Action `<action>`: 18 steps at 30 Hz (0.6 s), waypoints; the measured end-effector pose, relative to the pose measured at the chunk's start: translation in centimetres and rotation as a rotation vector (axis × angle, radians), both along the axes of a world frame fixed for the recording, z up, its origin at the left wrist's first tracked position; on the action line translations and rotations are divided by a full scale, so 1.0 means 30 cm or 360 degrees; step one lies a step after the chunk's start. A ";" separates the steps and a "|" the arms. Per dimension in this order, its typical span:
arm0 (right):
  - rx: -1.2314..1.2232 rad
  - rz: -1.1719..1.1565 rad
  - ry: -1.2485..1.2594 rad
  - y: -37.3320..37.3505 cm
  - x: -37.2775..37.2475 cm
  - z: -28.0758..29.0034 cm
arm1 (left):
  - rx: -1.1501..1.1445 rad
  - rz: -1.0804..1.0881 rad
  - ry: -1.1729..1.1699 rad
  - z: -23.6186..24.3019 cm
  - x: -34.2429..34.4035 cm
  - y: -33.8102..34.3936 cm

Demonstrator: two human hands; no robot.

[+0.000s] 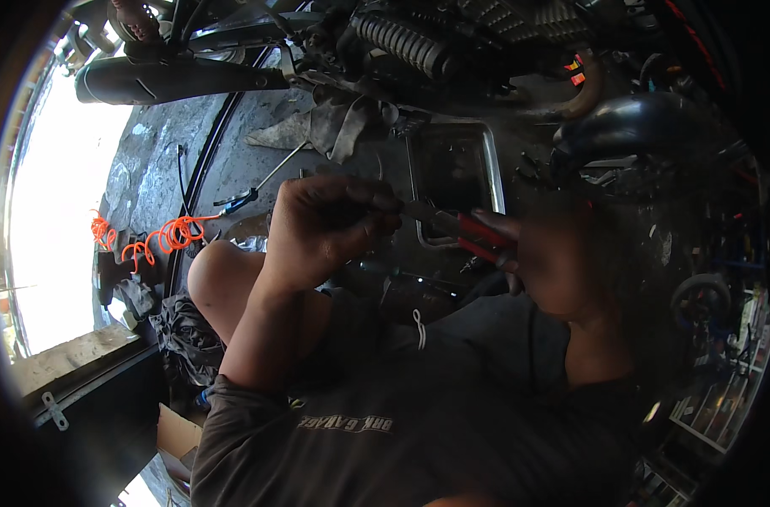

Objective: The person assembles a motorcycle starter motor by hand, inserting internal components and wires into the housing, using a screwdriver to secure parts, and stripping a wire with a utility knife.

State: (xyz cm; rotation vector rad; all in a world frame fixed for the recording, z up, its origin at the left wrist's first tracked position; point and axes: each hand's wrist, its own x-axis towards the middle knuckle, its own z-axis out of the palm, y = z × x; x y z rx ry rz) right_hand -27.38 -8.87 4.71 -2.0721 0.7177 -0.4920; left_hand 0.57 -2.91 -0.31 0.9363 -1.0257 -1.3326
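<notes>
In the middle of the view, my left hand [321, 228] is closed, thumb and fingers pinched at the grey tip of red-handled pliers [486, 241]; whether it holds a small piece there is hidden. My right hand [558, 258] is wrapped round the red handles, slightly blurred. Beyond my hands, a metal tray [492, 165] lies on the floor with a grey rag [288, 128] to its upper left. A blue-handled air gun [239, 200] with a long nozzle is on an orange coiled hose [180, 233] to the left of my left hand.
Motorcycle parts span the top: a black muffler [178, 80], a coil spring [402, 42] and a dark curved pipe [613, 127]. Dark crumpled cloth [186, 338] and a cardboard box [175, 435] are at lower left, beside a ledge [81, 363]. A tool rack [714, 397] stands at the right.
</notes>
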 end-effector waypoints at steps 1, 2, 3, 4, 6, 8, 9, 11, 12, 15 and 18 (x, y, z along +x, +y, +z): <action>0.0525 -0.0019 0.0052 0.001 -0.005 0.006 | -0.0071 0.0059 -0.0210 0.005 -0.006 -0.002; 0.0527 -0.0017 0.0049 0.000 -0.001 0.008 | -0.0141 0.0118 -0.0421 0.007 -0.011 -0.003; 0.1001 -0.0137 -0.0017 0.000 0.002 0.011 | -0.0143 0.0113 -0.0423 0.007 -0.021 -0.006; 0.1474 -0.0256 -0.0086 -0.002 0.004 0.013 | -0.0175 0.0220 -0.0616 0.005 -0.030 -0.007; 0.1712 -0.0201 -0.0200 -0.030 -0.004 0.001 | -0.0213 0.0320 -0.0808 0.010 -0.036 -0.005; 0.1945 -0.0147 -0.0316 -0.026 -0.013 -0.035 | -0.0091 0.0351 -0.0774 0.028 -0.034 -0.002; 0.1557 -0.0151 -0.0245 -0.009 -0.017 -0.072 | -0.0092 0.0351 -0.0774 0.037 -0.036 -0.004; 0.1167 -0.0155 -0.0172 -0.001 -0.010 -0.095 | 0.0017 0.0288 -0.0805 0.049 -0.040 -0.010; 0.0511 -0.0098 -0.0162 -0.004 0.005 -0.098 | 0.0022 0.0289 -0.0809 0.049 -0.034 -0.009; -0.0403 -0.0026 0.0038 -0.013 0.024 -0.077 | 0.0136 0.0129 -0.0795 0.032 -0.010 -0.013; -0.0661 -0.0102 0.0222 -0.023 0.021 -0.031 | 0.0082 0.0152 -0.0497 0.040 0.008 -0.015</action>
